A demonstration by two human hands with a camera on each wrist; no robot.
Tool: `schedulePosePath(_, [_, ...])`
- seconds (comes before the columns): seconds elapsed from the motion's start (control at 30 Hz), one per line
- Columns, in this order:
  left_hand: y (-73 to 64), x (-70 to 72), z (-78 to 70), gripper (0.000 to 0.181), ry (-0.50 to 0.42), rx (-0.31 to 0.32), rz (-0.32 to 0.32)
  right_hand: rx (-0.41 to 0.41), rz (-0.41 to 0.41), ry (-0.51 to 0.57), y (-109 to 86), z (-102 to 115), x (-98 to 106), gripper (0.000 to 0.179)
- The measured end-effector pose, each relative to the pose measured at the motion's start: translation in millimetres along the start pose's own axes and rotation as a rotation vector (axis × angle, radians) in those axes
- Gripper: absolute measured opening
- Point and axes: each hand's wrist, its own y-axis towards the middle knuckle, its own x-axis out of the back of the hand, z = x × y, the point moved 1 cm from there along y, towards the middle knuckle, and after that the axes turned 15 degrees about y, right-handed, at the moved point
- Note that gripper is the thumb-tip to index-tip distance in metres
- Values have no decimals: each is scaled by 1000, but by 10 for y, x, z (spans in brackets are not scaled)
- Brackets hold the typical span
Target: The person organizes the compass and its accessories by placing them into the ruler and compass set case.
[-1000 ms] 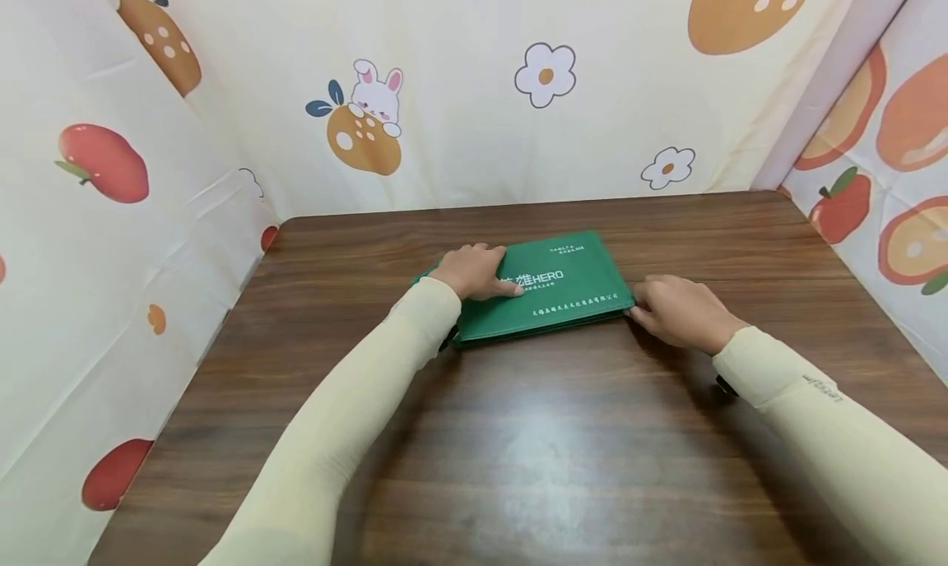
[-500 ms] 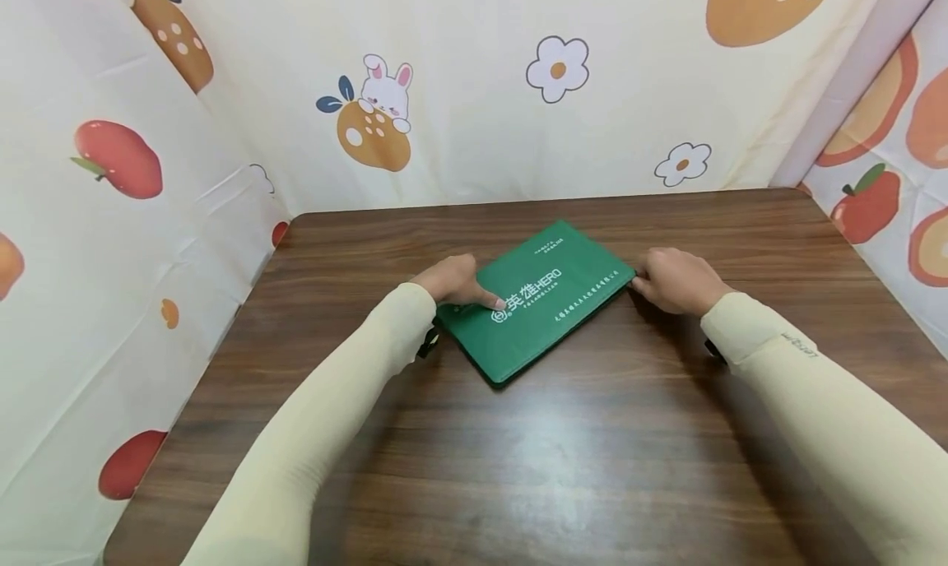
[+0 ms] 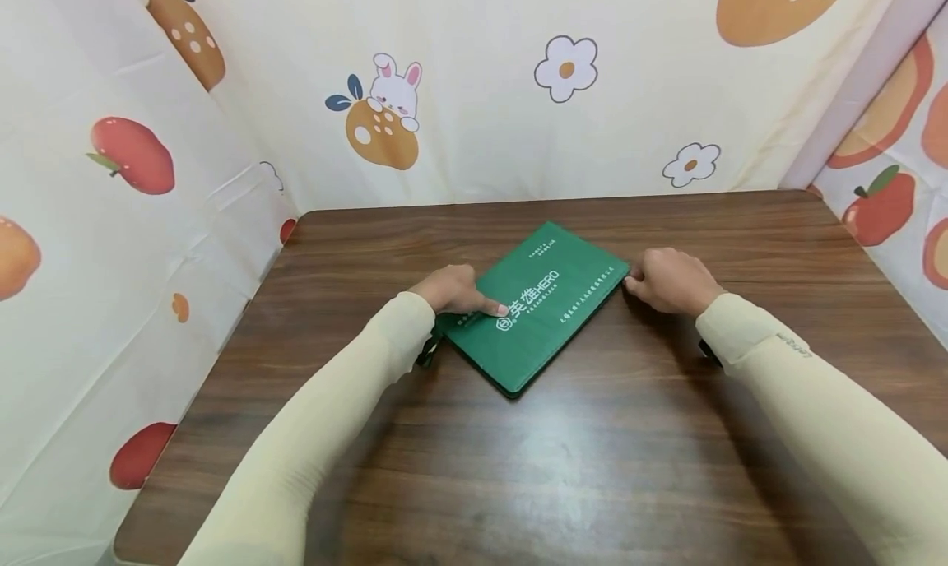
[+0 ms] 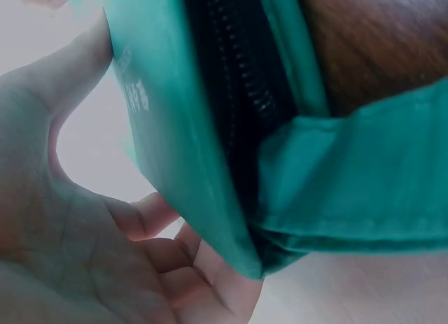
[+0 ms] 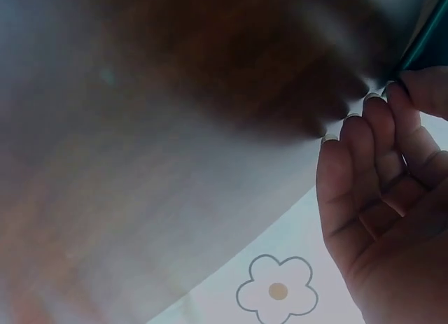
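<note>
A green zippered document bag (image 3: pixel 563 303) with white HERO lettering lies at an angle on the table, one corner toward the person. My left hand (image 3: pixel 453 290) grips its left edge, thumb flat on the printed cover. In the left wrist view, the left fingers (image 4: pixel 189 275) bend against the bag's edge, beside a dark zipper (image 4: pixel 241 61) and a green strap (image 4: pixel 357 170). At the bag's right corner my right hand (image 3: pixel 672 282) pinches with thumb and forefinger. The right wrist view shows those fingertips (image 5: pixel 399 93) at the green edge; what exactly they pinch there I cannot tell.
The brown wood-grain table (image 3: pixel 474 484) runs back to a cream curtain (image 3: pixel 474 138) printed with fruit, flowers and a rabbit. More printed curtain (image 3: pixel 74 262) hangs along the left side, and another fruit-printed sheet (image 3: pixel 889 286) along the right.
The bag has turned on the table, its near left corner swinging toward the person. My left hand has shifted left along it; my right hand stays at the right corner.
</note>
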Motion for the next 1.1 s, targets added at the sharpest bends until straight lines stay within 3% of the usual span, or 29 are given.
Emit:
schedulePosePath(0.23, [-28, -20, 5, 73, 19, 13, -26, 84, -11, -7, -125, 71, -49, 40])
schedulePosePath(0.5, [-53, -50, -3, 102, 40, 18, -74, 229, -108, -56, -261, 157, -169, 20])
schedulePosePath(0.77, [-85, -74, -26, 102, -4, 4, -102, 327, -61, -72, -326, 405, -286, 25])
schedulePosePath(1.1, [-102, -104, -116, 96, 75, -48, -121, 474, -64, -92, -447, 668, -473, 26])
